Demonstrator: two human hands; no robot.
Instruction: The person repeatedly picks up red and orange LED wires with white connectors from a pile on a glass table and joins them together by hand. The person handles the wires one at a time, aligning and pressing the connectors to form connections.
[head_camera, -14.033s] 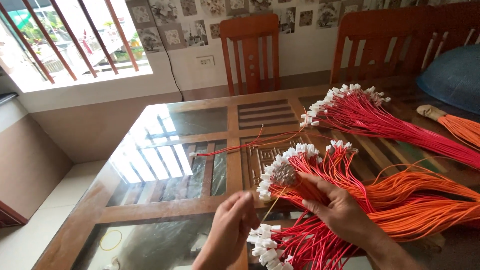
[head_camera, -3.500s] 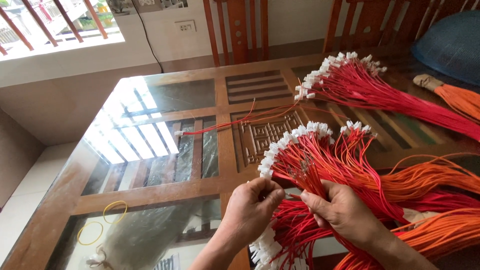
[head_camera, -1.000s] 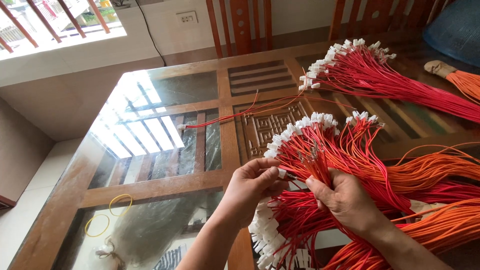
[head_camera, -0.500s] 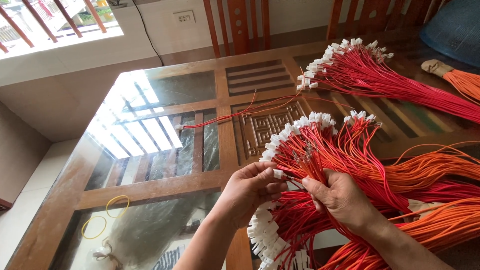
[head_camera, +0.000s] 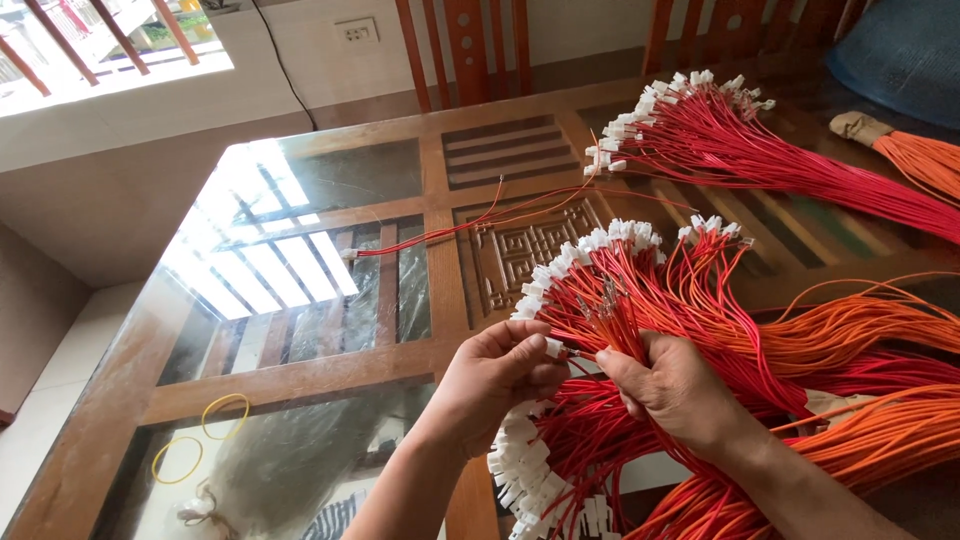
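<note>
In the lower middle of the frame, the left hand (head_camera: 497, 375) has its fingers closed together on a small white connector (head_camera: 553, 347) at the end of one red wire. Just to the right of it, the right hand (head_camera: 680, 390) is closed around a bundle of red wires (head_camera: 640, 290), which fans upward from this grip; the white connectors of the bundle form an arc in the centre of the frame. The two hands are almost touching at the fingertips.

Below the hands, at the bottom edge, lies another pile of red wires with white connectors (head_camera: 530, 470). To the right, orange wires (head_camera: 860, 330) run across the tabletop (head_camera: 300, 380), which is of wood with glass panels. In the upper right lies a second large bundle of red wires (head_camera: 740, 140) with its connectors pointing to the left, and beyond it an orange bundle with a taped end (head_camera: 900, 150). A few loose red wires (head_camera: 450, 225) lie alone in the upper middle. Two yellow rubber bands (head_camera: 200, 440) show in the lower left, though I cannot tell if they lie on the glass or under it.
</note>
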